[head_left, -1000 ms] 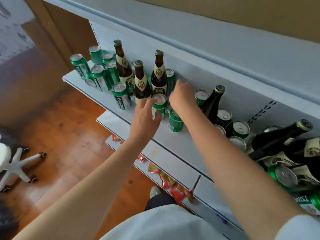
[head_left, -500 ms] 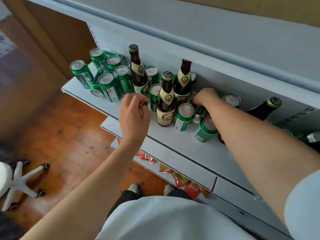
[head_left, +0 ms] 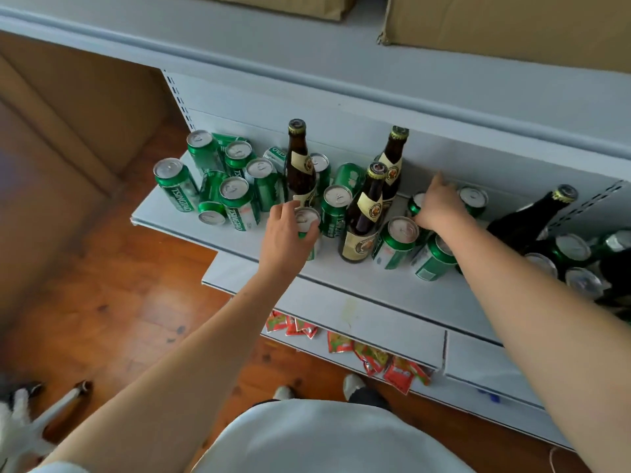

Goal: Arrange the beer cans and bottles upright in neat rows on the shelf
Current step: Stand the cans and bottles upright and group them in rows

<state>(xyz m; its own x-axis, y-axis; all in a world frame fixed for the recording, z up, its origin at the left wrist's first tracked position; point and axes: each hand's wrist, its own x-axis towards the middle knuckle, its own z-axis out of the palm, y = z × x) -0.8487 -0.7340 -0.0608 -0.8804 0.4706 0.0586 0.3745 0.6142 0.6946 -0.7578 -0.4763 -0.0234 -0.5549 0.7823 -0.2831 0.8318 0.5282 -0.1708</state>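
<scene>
Green beer cans and brown bottles crowd the grey shelf [head_left: 358, 285]. My left hand [head_left: 285, 233] grips an upright green can [head_left: 309, 221] near the shelf's front. My right hand [head_left: 438, 206] reaches toward the back and curls over a green can [head_left: 416, 203] that is mostly hidden beneath it. Three labelled brown bottles stand upright: one at the back left [head_left: 300, 165], one at the back [head_left: 392, 165], one in front [head_left: 363, 216]. A cluster of upright cans [head_left: 235, 199] fills the left end, with some cans lying down [head_left: 211, 213]. A dark bottle [head_left: 532, 220] leans at the right among more cans.
An upper shelf [head_left: 307, 46] overhangs and carries cardboard boxes [head_left: 512, 22]. Below, a lower shelf [head_left: 375, 322] holds red snack packets [head_left: 375, 356]. Wooden floor and a chair base [head_left: 51, 411] lie to the left. My feet [head_left: 355, 387] stand close to the shelving.
My left hand has closed around the front can. My right hand has moved further back and right behind the bottles. The view has shifted left and pulled back.
</scene>
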